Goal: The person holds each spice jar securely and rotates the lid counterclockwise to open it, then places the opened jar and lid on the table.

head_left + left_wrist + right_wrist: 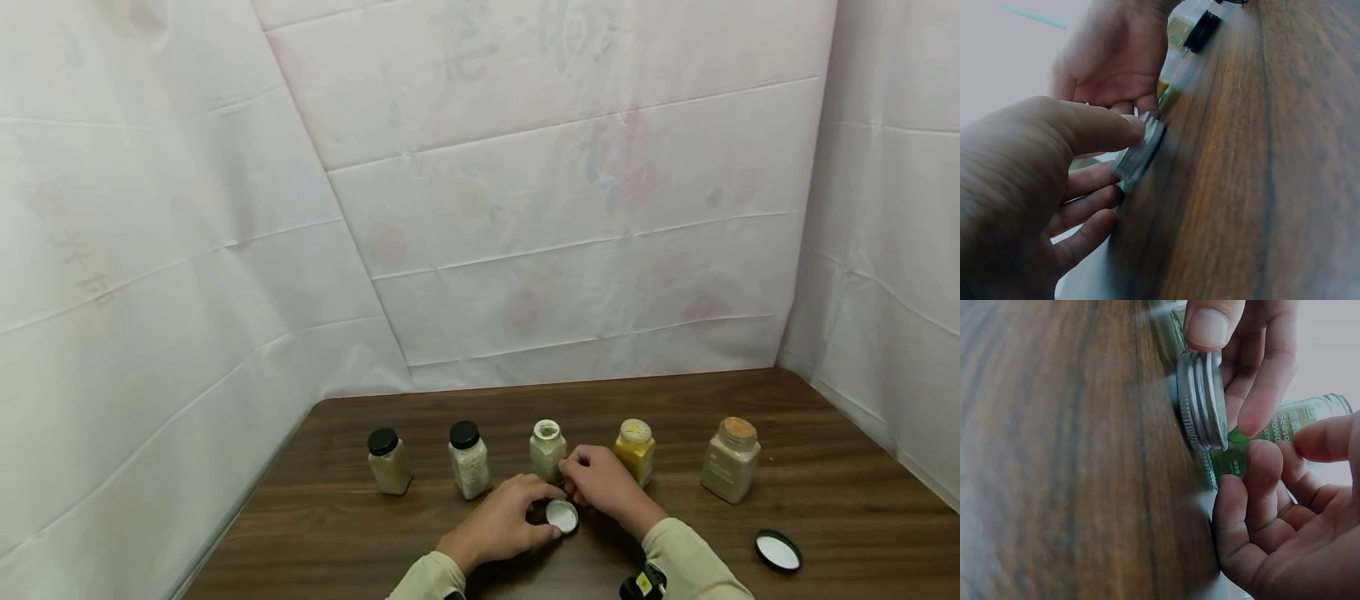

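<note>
Label (pixel 1277 427) on uncapped jar (pixel 547 457), partly hidden: "Seaso…". Before jar, left hand (pixel 504 518) pinches lid (pixel 562 517); right hand (pixel 598 482) beside jar, fingers curled, cannot tell if gripping

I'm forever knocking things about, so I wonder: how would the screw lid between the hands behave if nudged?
The screw lid would probably slide rather than roll, since it sits roughly flat to the table, pale inside up. It is likely light, being so shallow. Its threaded, metal-looking wall suggests it would stay stiff.
</note>
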`<act>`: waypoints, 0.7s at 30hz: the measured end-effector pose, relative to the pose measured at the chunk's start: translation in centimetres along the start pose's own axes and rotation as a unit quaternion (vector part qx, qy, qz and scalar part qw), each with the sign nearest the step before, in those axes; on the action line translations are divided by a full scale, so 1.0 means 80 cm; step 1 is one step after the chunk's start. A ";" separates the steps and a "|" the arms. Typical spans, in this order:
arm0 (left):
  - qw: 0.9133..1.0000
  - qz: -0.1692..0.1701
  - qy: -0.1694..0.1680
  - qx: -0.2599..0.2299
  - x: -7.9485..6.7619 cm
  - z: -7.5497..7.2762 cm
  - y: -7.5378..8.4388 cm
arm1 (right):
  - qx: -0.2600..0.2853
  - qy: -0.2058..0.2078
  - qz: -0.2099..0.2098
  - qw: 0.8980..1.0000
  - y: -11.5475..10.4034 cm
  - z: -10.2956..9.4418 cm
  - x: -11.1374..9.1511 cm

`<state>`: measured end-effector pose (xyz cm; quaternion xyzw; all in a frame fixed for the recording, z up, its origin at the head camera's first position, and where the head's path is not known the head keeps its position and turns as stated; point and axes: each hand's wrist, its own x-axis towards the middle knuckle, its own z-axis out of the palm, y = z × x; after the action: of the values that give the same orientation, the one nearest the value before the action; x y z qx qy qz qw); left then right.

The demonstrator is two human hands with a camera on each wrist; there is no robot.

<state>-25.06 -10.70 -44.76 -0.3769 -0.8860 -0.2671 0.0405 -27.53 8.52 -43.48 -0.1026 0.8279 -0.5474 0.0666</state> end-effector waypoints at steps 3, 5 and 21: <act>1.000 -0.007 0.006 -0.016 -0.002 -0.001 0.000 | -0.004 0.003 0.004 1.000 0.001 0.001 0.001; 0.999 -0.024 0.021 -0.017 -0.004 -0.001 0.000 | -0.008 0.005 -0.002 1.000 0.000 0.002 0.001; 0.975 -0.052 0.218 0.003 -0.015 -0.010 -0.005 | -0.018 -0.007 -0.034 0.999 -0.011 0.006 -0.008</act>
<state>-24.62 -12.11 -44.59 -0.2632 -0.8750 -0.3419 0.2197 -26.72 7.89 -42.89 -0.1354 0.8331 -0.5338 0.0516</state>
